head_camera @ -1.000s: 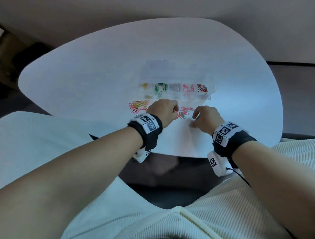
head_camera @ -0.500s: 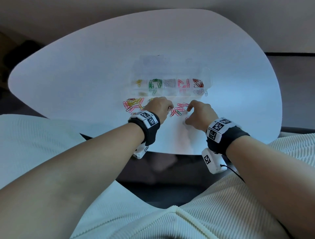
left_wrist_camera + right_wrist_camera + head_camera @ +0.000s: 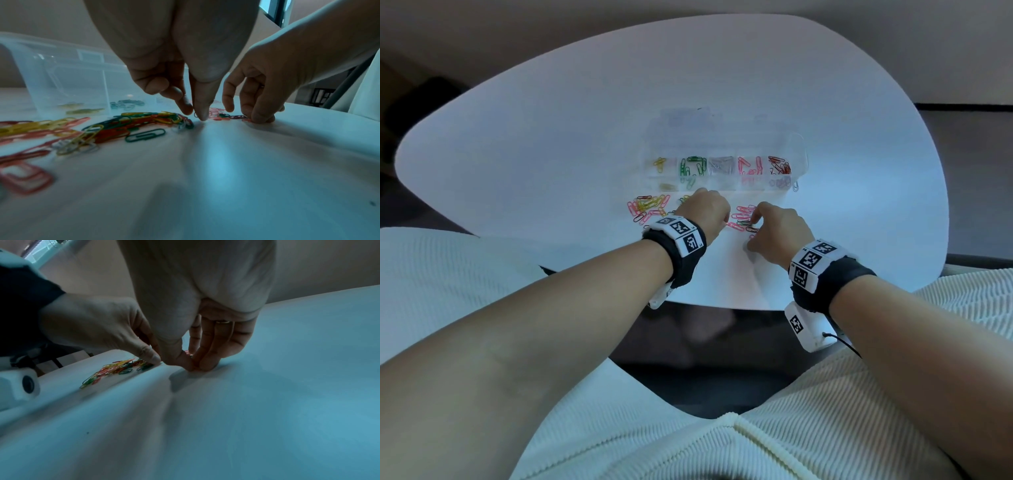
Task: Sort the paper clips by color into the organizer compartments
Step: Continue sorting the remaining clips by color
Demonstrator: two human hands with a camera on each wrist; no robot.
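The clear organizer [image 3: 796, 154] sits mid-table, its compartments holding yellow, green, silver, pink and red clips. Loose mixed clips [image 3: 649, 209] lie in front of it, and a pink-and-green cluster [image 3: 743, 216] lies between my hands. My left hand [image 3: 194, 112] pinches the end of a dark green clip [image 3: 196, 115] between thumb and forefinger at the table surface. Close beside it, my right hand [image 3: 195, 367] presses thumb and fingers together on a pink clip [image 3: 246, 120]. In the head view, the left hand [image 3: 724, 219] and right hand [image 3: 753, 229] nearly touch.
The white table [image 3: 551, 137] is rounded, and its near edge runs just behind my wrists. A long spread of yellow, red and green clips [image 3: 131, 123] lies to the left of my left hand. The organizer's open lid [image 3: 688, 118] lies flat behind it.
Both hands have stayed at the middle cluster. The right hand's fingers have drawn in towards the left hand and down onto a clip. The head view has shifted slightly.
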